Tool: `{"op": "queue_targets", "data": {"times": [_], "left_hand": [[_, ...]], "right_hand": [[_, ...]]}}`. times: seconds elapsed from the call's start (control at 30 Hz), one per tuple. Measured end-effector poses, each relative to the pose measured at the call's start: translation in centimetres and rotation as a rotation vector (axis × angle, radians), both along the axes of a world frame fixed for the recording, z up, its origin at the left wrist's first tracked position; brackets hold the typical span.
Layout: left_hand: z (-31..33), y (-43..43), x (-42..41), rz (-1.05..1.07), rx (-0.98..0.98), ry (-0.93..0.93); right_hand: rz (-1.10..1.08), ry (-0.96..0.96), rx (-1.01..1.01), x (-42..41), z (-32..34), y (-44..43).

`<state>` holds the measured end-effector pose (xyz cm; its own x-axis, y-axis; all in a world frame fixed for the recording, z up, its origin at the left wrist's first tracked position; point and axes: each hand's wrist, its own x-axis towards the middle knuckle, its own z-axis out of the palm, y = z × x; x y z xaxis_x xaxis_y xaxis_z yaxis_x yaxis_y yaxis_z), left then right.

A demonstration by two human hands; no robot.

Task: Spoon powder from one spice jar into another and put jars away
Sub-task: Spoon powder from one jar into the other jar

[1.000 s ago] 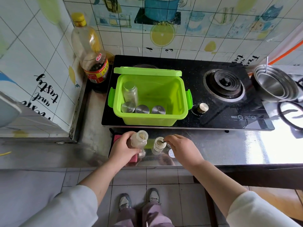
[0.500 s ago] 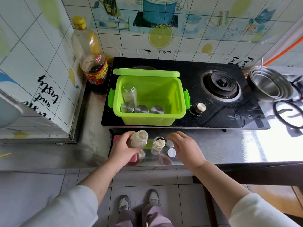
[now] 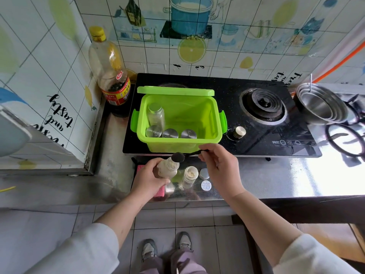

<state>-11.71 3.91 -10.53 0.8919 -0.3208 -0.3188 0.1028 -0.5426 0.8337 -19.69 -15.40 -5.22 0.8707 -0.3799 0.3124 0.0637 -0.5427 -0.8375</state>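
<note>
A dark spoon (image 3: pixel 178 157) at the mouth of the tilted jar (image 3: pixel 168 168)

The left hand (image 3: pixel 149 179) curls its fingers round the tilted jar, uncapped, just above the bench (image 3: pixel 276 178); the spoon handle is pinched in the right hand (image 3: pixel 221 169) fingers. Below the spoon stands a second open jar (image 3: pixel 190 175) on the bench, with two loose lids (image 3: pixel 204 173) at its right and a green box (image 3: pixel 178 144) behind.

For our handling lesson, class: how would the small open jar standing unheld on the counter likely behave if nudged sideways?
The small open jar looks narrow and upright, so it would probably tip easily. Lidless, with pale powder inside, it would likely spill. On the shiny metal counter it might slide first.
</note>
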Motion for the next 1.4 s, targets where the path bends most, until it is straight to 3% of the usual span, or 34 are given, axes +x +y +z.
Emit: {"op": "queue_targets", "data": {"times": [0.2, 0.43, 0.73, 1.03, 1.4], "left_hand": [[0.5, -0.1, 0.1, -0.04, -0.012, -0.018], [0.5, -0.1, 0.1, -0.086, -0.008, -0.035], [0.1, 0.2, 0.2, -0.108, 0.015, -0.036], [-0.4, 0.1, 0.5, -0.108, 0.029, -0.026], [-1.0, -0.3, 0.4, -0.114, 0.043, -0.023]], "right_hand": [[0.093, -0.007, -0.256, 0.5, -0.9, 0.7], [0.208, 0.086, -0.385, 1.0, -1.7, 1.8], [0.01, 0.355, 0.056, 1.3, -1.7, 2.5], [-0.062, 0.371, 0.573, 1.6, -1.4, 2.2], [-0.038, 0.328, 0.724, 1.0, -0.9, 1.5]]}}
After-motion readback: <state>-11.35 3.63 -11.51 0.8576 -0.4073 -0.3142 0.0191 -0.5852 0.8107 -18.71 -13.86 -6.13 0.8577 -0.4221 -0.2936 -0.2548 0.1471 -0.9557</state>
